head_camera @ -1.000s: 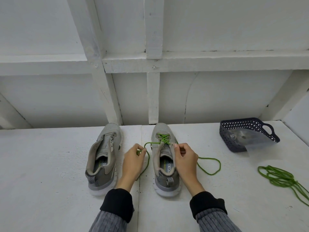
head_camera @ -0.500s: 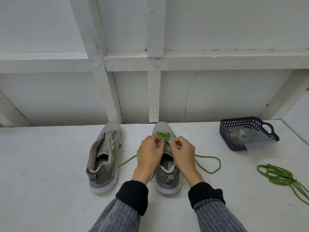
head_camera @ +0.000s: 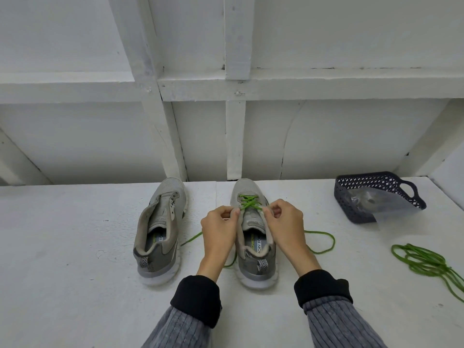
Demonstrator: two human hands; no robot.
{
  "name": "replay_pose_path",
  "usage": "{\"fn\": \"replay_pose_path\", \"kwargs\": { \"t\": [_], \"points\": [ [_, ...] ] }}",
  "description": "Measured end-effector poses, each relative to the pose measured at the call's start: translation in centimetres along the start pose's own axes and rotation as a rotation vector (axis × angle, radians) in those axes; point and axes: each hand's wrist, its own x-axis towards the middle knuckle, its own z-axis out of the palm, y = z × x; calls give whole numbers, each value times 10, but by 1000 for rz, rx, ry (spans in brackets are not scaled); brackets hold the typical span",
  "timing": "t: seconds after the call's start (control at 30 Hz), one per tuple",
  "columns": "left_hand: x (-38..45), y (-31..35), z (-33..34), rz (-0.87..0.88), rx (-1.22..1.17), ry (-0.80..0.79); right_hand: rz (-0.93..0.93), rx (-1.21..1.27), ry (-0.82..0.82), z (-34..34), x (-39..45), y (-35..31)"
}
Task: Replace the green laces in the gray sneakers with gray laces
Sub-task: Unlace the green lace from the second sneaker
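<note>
Nearest: black-cuffed gray ribbed sleeves [head_camera: 326, 320] coming in from the bottom edge. Left hand [head_camera: 219, 231] and right hand [head_camera: 286, 228] flanking the right gray sneaker [head_camera: 253, 244], fingertips curled in at the eyelet rows, each seemingly pinching the green lace [head_camera: 248, 202] where it crosses; exact grip half hidden by knuckles. Lace threaded only through the toe-end eyelets, loose ends trailing onto the white tabletop [head_camera: 75, 272] on both sides, one looping right. Left gray sneaker [head_camera: 160, 232] just beside, already unlaced, tongue loose. Farther right: pulled-out green lace bundle [head_camera: 424, 262] lying slack. Beyond: dark perforated basket [head_camera: 391, 182] holding a clear plastic bag [head_camera: 386, 209], probably with the gray laces, contents unclear.

Handling guess: lace thin, soft, limp, light, some friction in eyelets; best pinched close to each crossing and drawn out row by row. Sneaker light, likely to slide unless steadied at the collar. Snagging at aglets possible.
</note>
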Motion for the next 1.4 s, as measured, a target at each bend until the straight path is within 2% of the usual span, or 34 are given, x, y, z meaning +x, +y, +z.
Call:
{"fn": "replay_pose_path", "kwargs": {
  "t": [0.1, 0.23, 0.33, 0.4, 0.5, 0.6, 0.67, 0.73, 0.83, 0.9, 0.97, 1.03, 1.2, 1.33, 1.4],
  "points": [
    [-1, -6, -1, -83, -167, -52, -197, -74, -113, -2, 7, -11],
    [-2, -11, -3, -142, -288, -101, -355, -266, -300, 1, 13, -32],
    [-3, -12, -2, -150, -319, -102, -431, -379, -329, 7, 14, -34],
    [-3, -14, -1, -155, -329, -94, -450, -362, -295, 11, 16, -29],
    [-2, -19, 1, -154, -326, -83, -317, -89, -131, 14, 17, -23],
    [-1, -22, 4, -153, -326, -71, 51, 278, 152, 10, 15, -19],
    [-1, -23, 6, -151, -330, -64, 194, 314, 215, 10, 12, -15],
    [-1, -22, 7, -140, -332, -54, 105, 177, 184, 11, 8, -11],
    [-2, -22, 8, -139, -347, -43, -274, -101, 116, 10, 6, -15],
    [-3, -21, 8, -123, -346, -39, -444, -234, -10, 11, 8, -20],
    [-3, -21, 7, -103, -334, -43, -479, -396, -148, 15, 10, -22],
    [-4, -21, 7, -101, -338, -53, -445, -466, -202, 18, 12, -17],
    [-5, -20, 6, -122, -343, -47, -308, -138, -126, 15, 10, -14],
    [-6, -22, 6, -113, -332, -55, -324, -70, 50, 6, 3, -22],
    [-7, -23, 6, -96, -309, -54, -228, 206, 45, -4, 1, -34]
  ]
}}
